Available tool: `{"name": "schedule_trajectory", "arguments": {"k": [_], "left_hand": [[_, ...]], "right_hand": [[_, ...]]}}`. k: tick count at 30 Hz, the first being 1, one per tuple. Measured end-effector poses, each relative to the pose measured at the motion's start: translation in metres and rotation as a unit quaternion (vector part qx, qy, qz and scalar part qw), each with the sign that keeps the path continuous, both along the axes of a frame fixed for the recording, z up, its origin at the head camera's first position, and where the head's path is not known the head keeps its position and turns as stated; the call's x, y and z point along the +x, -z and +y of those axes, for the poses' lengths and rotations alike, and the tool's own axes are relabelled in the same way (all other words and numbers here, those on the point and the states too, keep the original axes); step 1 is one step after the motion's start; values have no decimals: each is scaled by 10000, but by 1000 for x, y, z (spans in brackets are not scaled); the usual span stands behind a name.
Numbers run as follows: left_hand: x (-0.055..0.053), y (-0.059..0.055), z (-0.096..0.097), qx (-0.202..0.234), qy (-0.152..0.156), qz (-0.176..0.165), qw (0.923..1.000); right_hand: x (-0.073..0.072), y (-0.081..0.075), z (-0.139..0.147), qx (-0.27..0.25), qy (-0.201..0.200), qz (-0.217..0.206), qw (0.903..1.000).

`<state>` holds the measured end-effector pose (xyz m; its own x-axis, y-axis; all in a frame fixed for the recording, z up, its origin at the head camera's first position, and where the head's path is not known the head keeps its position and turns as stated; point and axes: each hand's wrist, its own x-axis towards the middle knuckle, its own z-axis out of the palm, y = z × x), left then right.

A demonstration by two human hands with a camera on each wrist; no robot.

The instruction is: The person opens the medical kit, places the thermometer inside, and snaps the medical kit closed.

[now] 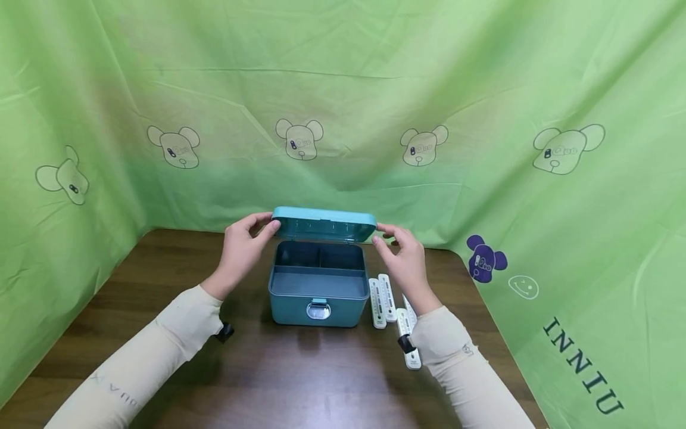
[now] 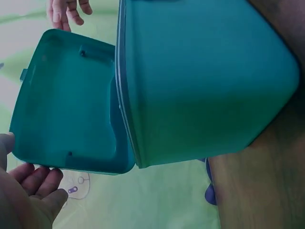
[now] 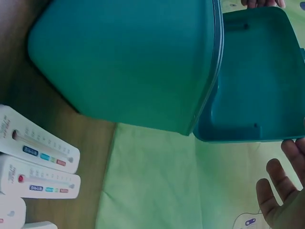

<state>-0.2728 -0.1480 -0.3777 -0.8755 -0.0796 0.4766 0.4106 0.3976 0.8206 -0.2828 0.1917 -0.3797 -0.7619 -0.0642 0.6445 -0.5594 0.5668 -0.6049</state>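
Observation:
A teal storage box (image 1: pixel 318 313) with a metal front latch stands on the table, its hinged lid (image 1: pixel 324 215) raised and tilted back. Inside, a dark divided tray (image 1: pixel 318 283) has two rear compartments and a wider front one. My left hand (image 1: pixel 242 247) grips the lid's left corner, thumb in front and fingers behind. At the right corner, my right hand (image 1: pixel 404 262) holds the lid's edge lightly between thumb and fingertips; its other fingers (image 3: pixel 281 176) spread away from it. Several white thermometers (image 1: pixel 387 298) with printed scales lie to the right of the box, beneath my right forearm.
The brown wooden table (image 1: pixel 177 280) is enclosed by a green cloth (image 1: pixel 354 59) printed with bear heads, on the back and both sides. Two thermometers (image 3: pixel 38 138) lie side by side close to the box in the right wrist view.

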Motion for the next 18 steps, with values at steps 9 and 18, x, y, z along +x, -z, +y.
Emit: {"name": "schedule_trajectory", "arguments": {"k": [9,18], "left_hand": [[-15,1,-1,-131,403,-150,9990],[-23,24,-5,-689,696,-593,9934]], "right_hand": [[-12,-2,-1,334,-367,-650,9966],[-25,16,2,759,-304,-1161,9899]]}}
